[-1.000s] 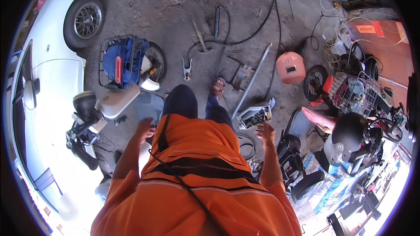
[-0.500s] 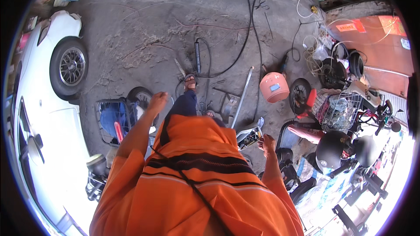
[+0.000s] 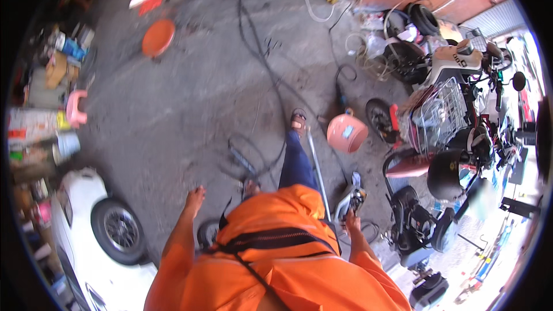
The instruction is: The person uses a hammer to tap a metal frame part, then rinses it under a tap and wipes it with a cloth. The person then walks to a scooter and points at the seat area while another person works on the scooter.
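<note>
My left hand (image 3: 196, 197) hangs empty to the left of my body, its fingers loosely bent and a little apart. On the other side, my right hand (image 3: 352, 220) is closed. It overlaps the near end of a pale grey part with dark metal workings (image 3: 349, 200). Whether the fingers grip that part or a smaller thing is too blurred to tell. A long pale metal pipe (image 3: 316, 167) runs between my leg and the part. Beyond the part stands a pink plastic tub or stool (image 3: 347, 133).
Dark cables (image 3: 266, 60) cross the concrete floor ahead, by my sandalled foot (image 3: 298, 120). Parked motorbikes with a wire basket (image 3: 443, 112) line the right. A white car (image 3: 86, 224) stands at lower left. An orange round basin (image 3: 158, 38) and a pink stool (image 3: 76, 108) lie farther off.
I have stepped forward and my view has turned left; the other foot now leads. My left hand has dropped lower in view. My right hand stays beside the grey part.
</note>
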`<state>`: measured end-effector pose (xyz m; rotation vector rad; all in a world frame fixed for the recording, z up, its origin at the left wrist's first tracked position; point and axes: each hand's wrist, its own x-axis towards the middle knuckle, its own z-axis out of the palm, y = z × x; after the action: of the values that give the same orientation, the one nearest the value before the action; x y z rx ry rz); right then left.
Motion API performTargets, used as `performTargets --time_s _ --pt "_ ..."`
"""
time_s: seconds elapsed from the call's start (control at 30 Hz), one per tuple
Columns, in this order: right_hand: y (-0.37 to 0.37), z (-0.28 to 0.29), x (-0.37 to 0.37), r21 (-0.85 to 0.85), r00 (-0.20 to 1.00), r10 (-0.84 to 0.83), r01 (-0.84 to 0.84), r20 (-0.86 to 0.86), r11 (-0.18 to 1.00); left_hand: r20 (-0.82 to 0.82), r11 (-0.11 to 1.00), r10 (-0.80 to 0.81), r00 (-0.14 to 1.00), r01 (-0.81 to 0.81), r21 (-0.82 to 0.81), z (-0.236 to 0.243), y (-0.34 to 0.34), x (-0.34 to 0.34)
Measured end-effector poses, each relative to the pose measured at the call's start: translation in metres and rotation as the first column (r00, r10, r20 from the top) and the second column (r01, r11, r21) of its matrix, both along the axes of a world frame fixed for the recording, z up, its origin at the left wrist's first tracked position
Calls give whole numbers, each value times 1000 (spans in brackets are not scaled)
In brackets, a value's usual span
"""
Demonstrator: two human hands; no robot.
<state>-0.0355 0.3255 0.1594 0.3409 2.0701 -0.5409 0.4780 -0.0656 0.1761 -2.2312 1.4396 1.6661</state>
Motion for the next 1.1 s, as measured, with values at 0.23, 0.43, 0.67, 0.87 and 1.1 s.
performTargets --time_s 0.23,0.43,0.67,0.87,1.1 --pt "-116 -114 -146 118 183 843 -954 -506 277 -43 957 -53 998 39 -289 108 -217 -200" --pt "-349 -10 -249 -364 972 192 -228 -132 903 71 990 -141 988 142 -4 89 -246 -250" --pt "-507 50 -396 -425 930 144 -288 -339 858 281 948 226 933 -277 157 20 -218 -225" --pt "-740 194 -496 -660 882 -26 -333 -471 673 275 961 278 921 -261 -95 -51 -356 -264" --pt "-1047 324 -550 -513 546 -46 -750 -836 417 256 992 117 960 -100 -81 -47 -649 -431"
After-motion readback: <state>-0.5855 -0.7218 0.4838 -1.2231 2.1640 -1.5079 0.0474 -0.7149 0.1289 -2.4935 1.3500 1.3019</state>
